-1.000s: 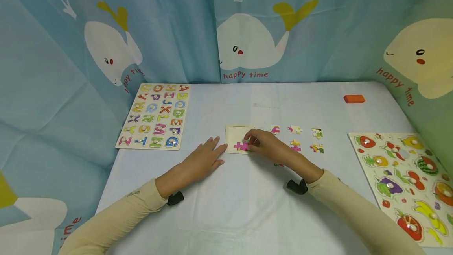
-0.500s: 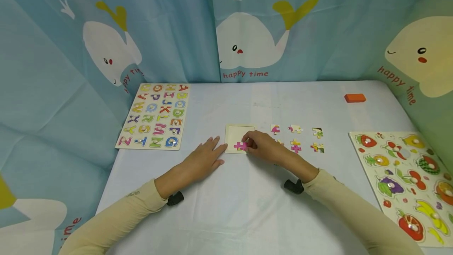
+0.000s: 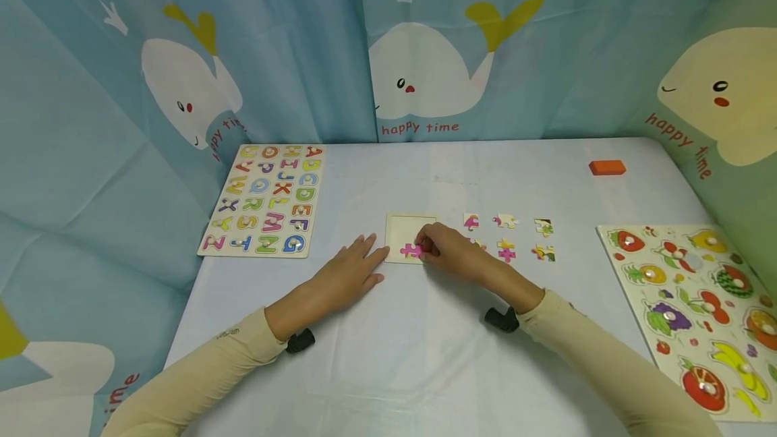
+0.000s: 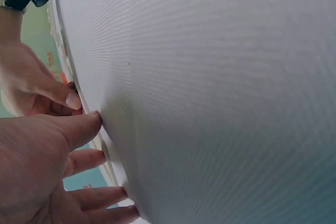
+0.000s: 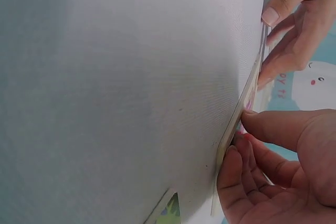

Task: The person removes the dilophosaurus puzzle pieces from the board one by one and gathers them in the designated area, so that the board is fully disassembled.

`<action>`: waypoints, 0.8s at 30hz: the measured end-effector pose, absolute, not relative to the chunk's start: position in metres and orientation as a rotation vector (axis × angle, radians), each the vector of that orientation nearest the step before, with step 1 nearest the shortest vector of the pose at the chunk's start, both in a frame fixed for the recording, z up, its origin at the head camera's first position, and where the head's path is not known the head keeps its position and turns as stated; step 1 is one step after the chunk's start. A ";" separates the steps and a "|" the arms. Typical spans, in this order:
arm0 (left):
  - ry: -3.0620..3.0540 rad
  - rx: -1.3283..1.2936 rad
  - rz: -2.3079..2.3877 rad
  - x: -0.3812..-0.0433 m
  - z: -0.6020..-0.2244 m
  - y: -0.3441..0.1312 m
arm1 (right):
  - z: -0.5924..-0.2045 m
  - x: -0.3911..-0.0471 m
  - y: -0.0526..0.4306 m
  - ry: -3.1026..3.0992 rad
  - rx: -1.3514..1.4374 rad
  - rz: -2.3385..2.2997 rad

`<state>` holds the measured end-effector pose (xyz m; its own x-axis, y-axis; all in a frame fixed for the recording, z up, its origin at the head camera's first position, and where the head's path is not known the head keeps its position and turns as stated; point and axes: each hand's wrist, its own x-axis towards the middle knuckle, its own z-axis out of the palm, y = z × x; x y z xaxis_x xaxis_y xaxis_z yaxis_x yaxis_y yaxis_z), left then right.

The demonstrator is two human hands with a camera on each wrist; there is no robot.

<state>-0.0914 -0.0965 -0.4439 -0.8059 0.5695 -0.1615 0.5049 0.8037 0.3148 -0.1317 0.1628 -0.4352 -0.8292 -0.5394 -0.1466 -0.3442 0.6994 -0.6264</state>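
Observation:
A small square puzzle tray (image 3: 405,228) lies on the table between the hands, with a pink jigsaw piece (image 3: 410,250) in its lower part. My left hand (image 3: 347,275) rests with fingers spread, the fingertips touching the table and the tray's left edge. At the tray's lower right, my right hand (image 3: 452,251) has thumb and curled fingers pinched on a puzzle piece, mostly hidden by the fingers. In the right wrist view, a bit of pink shows between the thumb and fingers (image 5: 239,174) beside the tray's edge (image 5: 227,142).
Several loose jigsaw pieces (image 3: 506,221) lie right of the tray, one partly behind the right hand. An alphabet board (image 3: 261,201) lies at the left and a fruit board (image 3: 692,322) at the right. An orange block (image 3: 607,167) sits at the back right.
My right hand has shifted slightly left over the tray, its fingers drawing in closer around the piece. The left hand has stayed in place.

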 end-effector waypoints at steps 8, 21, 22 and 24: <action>2.749 0.836 0.373 -0.091 -0.445 -0.096 | -0.434 -0.129 0.161 2.622 -0.722 -0.839; 2.749 0.834 0.377 -0.092 -0.446 -0.097 | -0.439 -0.128 0.163 2.640 -0.804 -0.907; 2.750 0.834 0.378 -0.092 -0.446 -0.097 | -0.439 -0.128 0.163 2.640 -0.807 -0.912; 2.750 0.834 0.376 -0.092 -0.446 -0.097 | -0.439 -0.127 0.163 2.638 -0.815 -0.920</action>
<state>-0.0920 -0.0966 -0.4463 -0.8074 0.5692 -0.1554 0.5065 0.8037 0.3122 -0.1274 0.1631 -0.4392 -0.8187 -0.5733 -0.0334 -0.4283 0.6483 -0.6295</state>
